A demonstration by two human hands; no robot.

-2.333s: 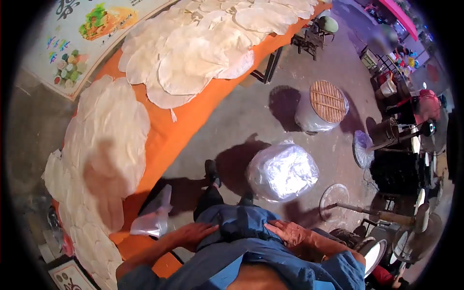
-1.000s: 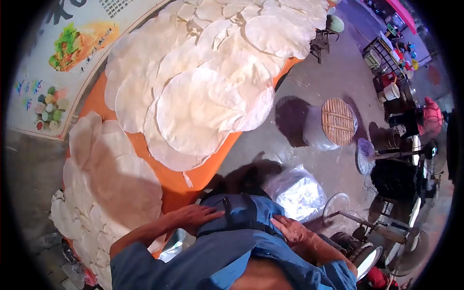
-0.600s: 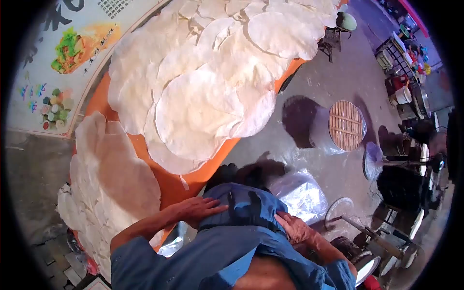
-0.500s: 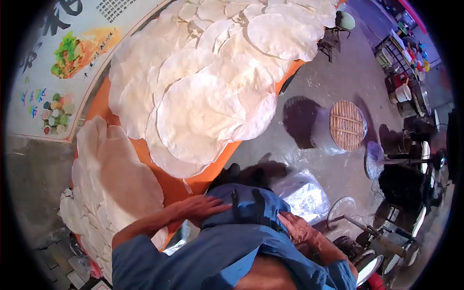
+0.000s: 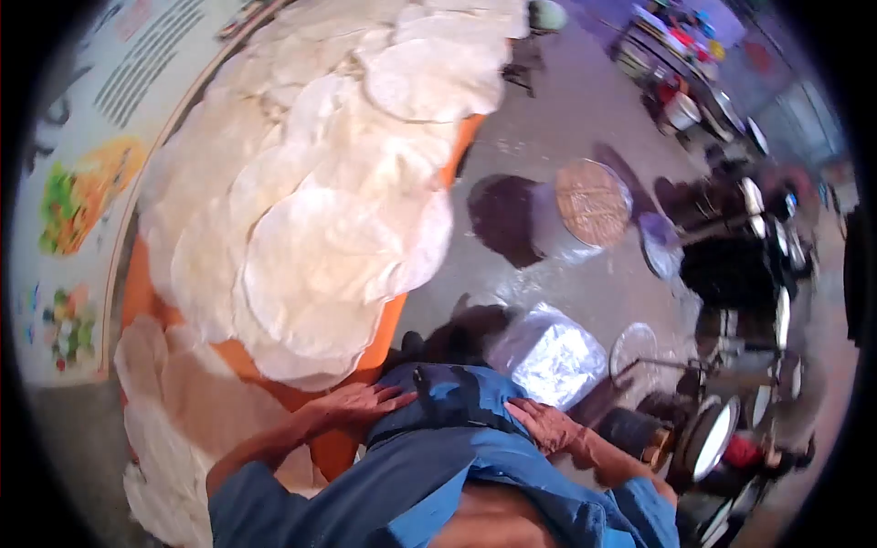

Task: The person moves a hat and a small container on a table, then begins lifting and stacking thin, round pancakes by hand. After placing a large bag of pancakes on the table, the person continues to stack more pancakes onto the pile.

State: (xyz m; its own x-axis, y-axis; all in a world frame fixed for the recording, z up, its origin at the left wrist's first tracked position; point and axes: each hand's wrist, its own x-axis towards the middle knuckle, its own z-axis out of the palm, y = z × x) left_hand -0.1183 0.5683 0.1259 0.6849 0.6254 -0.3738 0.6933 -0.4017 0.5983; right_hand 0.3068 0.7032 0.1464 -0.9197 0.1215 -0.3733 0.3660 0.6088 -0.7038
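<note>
My left hand (image 5: 367, 402) lies on the left hip of the blue trousers (image 5: 448, 388), its fingers stretched out and holding nothing. On the other hip rests my right hand (image 5: 545, 425), with its fingers spread along the cloth. Just beyond my left hand, thin round flatbreads (image 5: 320, 265) overlap in a wide layer on the orange table (image 5: 388, 324). More flatbreads (image 5: 196, 402) hang or lie at the near left end, beside my left forearm.
A bundle wrapped in clear plastic (image 5: 553, 356) lies on the floor near my right hand. Farther off stands a drum with a slatted round lid (image 5: 592, 203). Round-plated equipment (image 5: 708, 438) lines the right. A printed food poster (image 5: 91, 210) is at the left.
The view has turned to the right, so the flatbreads and table sit farther left and more equipment shows at the right. Both hands stay on the hips.
</note>
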